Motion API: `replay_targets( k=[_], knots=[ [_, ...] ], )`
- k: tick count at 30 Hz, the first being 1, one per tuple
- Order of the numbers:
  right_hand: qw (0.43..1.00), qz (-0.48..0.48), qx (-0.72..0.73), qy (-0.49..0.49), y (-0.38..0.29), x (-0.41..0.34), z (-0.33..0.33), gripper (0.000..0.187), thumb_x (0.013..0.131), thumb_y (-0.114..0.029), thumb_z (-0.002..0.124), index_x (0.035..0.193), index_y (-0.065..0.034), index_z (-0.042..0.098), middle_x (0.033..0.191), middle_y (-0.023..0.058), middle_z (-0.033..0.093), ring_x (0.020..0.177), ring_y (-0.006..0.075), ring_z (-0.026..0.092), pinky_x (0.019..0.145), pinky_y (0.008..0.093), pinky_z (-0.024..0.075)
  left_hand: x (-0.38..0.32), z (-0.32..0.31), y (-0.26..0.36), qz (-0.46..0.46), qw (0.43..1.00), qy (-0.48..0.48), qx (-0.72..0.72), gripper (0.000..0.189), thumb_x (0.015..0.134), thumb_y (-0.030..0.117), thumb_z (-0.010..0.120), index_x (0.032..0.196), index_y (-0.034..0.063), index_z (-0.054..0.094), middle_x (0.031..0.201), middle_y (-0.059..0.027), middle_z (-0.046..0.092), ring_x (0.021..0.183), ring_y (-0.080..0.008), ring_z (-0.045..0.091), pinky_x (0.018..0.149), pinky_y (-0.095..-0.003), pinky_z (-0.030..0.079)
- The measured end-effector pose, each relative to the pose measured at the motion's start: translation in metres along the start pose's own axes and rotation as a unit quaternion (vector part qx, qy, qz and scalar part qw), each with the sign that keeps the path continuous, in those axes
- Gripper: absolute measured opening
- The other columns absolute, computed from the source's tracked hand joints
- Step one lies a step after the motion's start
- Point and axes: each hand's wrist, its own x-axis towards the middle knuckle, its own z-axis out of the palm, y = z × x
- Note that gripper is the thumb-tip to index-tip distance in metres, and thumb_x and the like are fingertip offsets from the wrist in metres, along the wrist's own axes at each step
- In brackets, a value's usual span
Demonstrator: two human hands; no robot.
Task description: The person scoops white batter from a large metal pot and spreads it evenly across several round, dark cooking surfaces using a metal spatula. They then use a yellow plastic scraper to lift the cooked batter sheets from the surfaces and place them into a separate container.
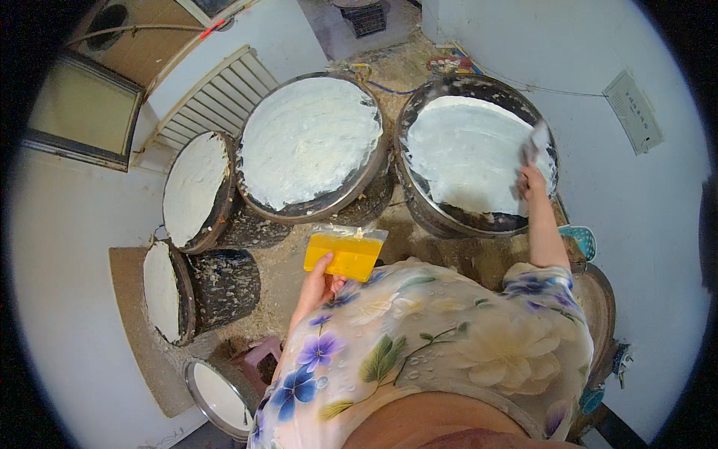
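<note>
My left hand (pixel 321 286) holds a yellow plastic scraper (pixel 343 253) with a pale, smeared edge, low in front of my body. At the right side of the right-hand round pan (pixel 429 196), my right hand (pixel 532 178) grips a scraper-like tool (pixel 538 137), blurred, over the white layer (pixel 465 149) in the pan. That layer looks smooth and wet, with dark pan showing around its rim. A second large round pan (pixel 322 216) stands to the left, spread with a rougher white layer (pixel 308 140).
Two more round pans with white layers, an upper one (pixel 231 191) and a lower one (pixel 188 292), stand at the left. Below them are a metal basin (pixel 193 387) of white liquid and a pink stool (pixel 261 359). A teal perforated basket (pixel 586 242) is at the right wall.
</note>
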Motion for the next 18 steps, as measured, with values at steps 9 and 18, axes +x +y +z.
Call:
replay_targets(
  k=[9,18],
  knots=[
    [0.757,-0.315,-0.542,-0.184,0.008,-0.010,0.143,0.033,0.069,-0.007,0.059,0.101,-0.0164,0.062,0.076,0.0096,0.063,0.067,0.0223,0.060,0.060,0.0335,0.0463,-0.002,0.012,-0.004,0.004,0.998,-0.025,-0.053,0.029,0.084,0.029,0.052,0.097,0.0039,0.051,0.069,-0.0040,0.059,0.051,-0.0082,0.054,0.040,-0.0155,0.042],
    [0.649,-0.263,-0.712,0.056,-0.038,0.039,0.074,0.026,0.079,-0.020,0.046,0.095,-0.0104,0.063,0.095,0.0127,0.061,0.088,0.0303,0.058,0.078,0.0402,0.0449,-0.006,0.007,-0.006,0.028,0.997,-0.009,-0.065,0.028,0.085,0.028,0.050,0.098,0.0033,0.050,0.069,-0.0047,0.058,0.052,-0.0086,0.054,0.039,-0.0155,0.042]
  ],
)
